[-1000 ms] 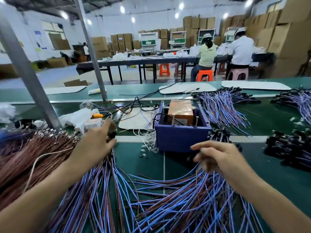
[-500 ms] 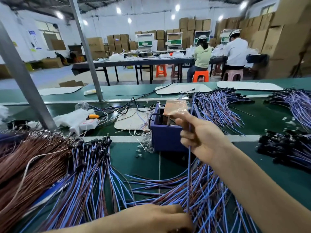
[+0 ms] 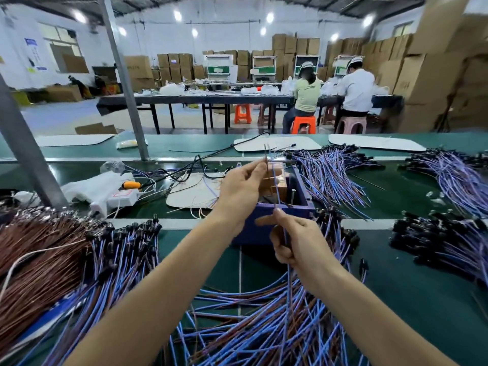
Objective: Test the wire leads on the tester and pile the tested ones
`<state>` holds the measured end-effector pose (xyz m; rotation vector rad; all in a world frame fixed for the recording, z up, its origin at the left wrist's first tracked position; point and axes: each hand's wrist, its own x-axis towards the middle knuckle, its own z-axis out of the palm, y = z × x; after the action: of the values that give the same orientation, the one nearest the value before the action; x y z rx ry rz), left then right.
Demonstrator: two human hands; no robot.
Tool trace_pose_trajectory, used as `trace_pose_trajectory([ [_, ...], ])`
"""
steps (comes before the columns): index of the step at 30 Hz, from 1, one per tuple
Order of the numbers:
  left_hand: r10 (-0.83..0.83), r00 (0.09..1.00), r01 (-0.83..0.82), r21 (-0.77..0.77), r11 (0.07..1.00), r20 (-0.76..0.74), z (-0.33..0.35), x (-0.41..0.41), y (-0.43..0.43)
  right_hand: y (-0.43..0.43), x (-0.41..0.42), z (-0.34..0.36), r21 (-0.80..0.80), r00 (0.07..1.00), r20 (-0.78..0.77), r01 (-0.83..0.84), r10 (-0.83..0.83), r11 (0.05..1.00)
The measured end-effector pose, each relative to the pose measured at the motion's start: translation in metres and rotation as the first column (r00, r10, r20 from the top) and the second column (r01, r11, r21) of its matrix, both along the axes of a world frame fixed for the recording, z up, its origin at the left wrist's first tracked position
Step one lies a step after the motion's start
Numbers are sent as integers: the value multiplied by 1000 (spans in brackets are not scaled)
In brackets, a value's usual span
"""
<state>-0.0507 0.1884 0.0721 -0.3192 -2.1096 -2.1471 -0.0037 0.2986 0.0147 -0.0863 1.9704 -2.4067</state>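
Hands first: two in shot, both on one wire lead [image 3: 274, 188] held upright over the tester [image 3: 301, 207], which sits mid-surface on the green bench [image 3: 412, 286]. Left hand [image 3: 241, 187] pinches the lead's top end between thumb and fingertips. Right hand [image 3: 297, 243] pinches it lower down, just in front of the tester's near wall, other fingers curled in. One tester, a blue open box with a brown block inside. Heaps, counted: one brown heap [image 3: 39, 260] at the left edge, then five blue ones: left heap [image 3: 124, 260] beside it, near heap [image 3: 264, 326] at the near edge under both arms, back heap [image 3: 330, 175] just past the tester, and two right heaps [image 3: 435, 239] toward the right edge. Four white pads [image 3: 277, 143], three of them along the far edge. Two metal posts [image 3: 124, 75]. Hard bits: the lead's tips are blurred, so I can't tell if it touches the tester. Its tail vanishes into the near heap. The left hand covers part of the box's inside, and the frame cuts off the brown heap.
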Motion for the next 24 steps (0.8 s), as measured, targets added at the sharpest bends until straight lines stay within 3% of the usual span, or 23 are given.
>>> trace_pose_trajectory([
  [4, -29, 998, 32, 39, 999, -62, -7, -10, -1, 6, -9, -1, 126, 999, 27, 29, -33, 992],
  [9, -126, 992, 126, -28, 992, -8, -22, -12, -7, 12, -39, 28, -29, 980, -138, 139, -141, 990],
  [13, -223, 975, 222, 41, 974, 20, -22, -16, -14, 8, -49, 41, 137, 964, -242, 147, -110, 980],
  [18, -267, 963, 268, -56, 962, 21, -24, -16, -16, 8, -53, 37, 154, 959, -254, 170, -127, 973],
  [24, -231, 973, 230, -123, 965, 10, -23, -18, -21, 21, -47, 34, -15, 956, -150, 253, -253, 967],
])
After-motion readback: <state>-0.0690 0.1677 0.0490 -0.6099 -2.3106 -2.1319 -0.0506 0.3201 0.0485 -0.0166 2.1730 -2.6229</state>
